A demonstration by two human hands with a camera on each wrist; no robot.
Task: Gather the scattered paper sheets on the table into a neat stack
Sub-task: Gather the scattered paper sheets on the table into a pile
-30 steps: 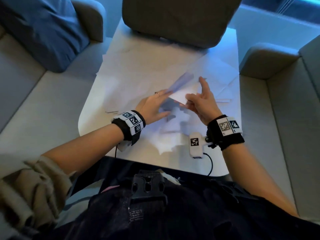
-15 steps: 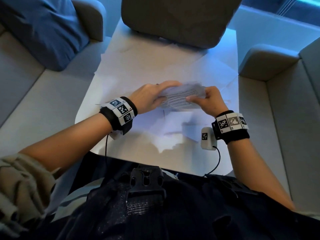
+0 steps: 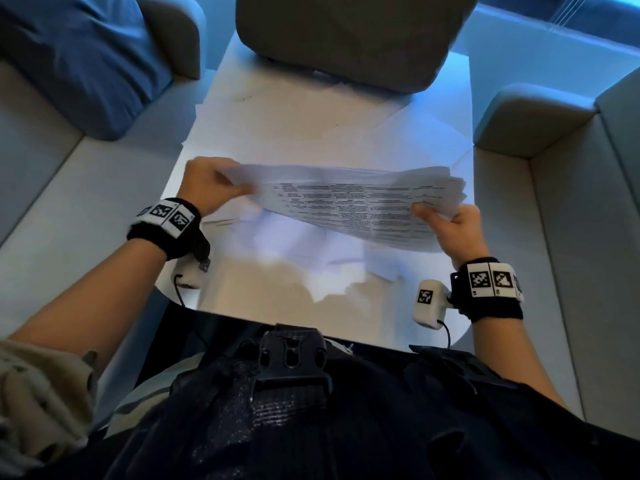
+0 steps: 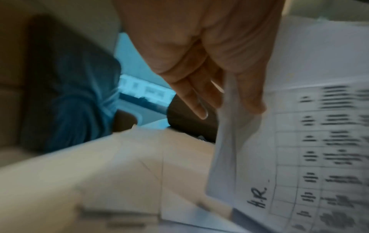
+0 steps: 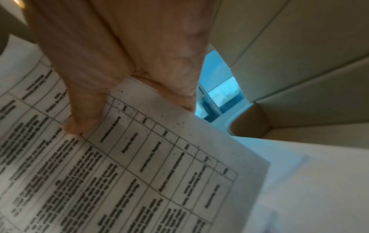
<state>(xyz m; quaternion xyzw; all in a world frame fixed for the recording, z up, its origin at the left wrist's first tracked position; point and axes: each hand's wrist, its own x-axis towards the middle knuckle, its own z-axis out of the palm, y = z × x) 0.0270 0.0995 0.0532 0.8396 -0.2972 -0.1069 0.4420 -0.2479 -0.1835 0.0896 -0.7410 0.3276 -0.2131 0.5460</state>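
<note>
A bundle of printed paper sheets (image 3: 346, 202) hangs above the white table (image 3: 263, 299), held level between both hands. My left hand (image 3: 221, 185) pinches its left edge, thumb on the near face. My right hand (image 3: 446, 220) grips the right edge, thumb on the printed table of text. The left wrist view shows fingers (image 4: 199, 100) behind the sheet (image 4: 299, 157) and the thumb in front. The right wrist view shows the thumb (image 5: 83, 113) pressed on the printed page (image 5: 139, 173). More loose sheets (image 3: 311, 126) lie spread flat on the table beneath and beyond.
A grey cushion (image 3: 346, 36) rests on the table's far end. A blue pillow (image 3: 76, 57) lies on the sofa at the left. Sofa seats (image 3: 571, 237) flank the table on both sides. Small white sensor units (image 3: 429, 303) dangle from each wrist band.
The hands gathered sheets at the table's middle, lifted them, and moved apart to the bundle's two ends. The bundle now hangs spread wide above the table.
</note>
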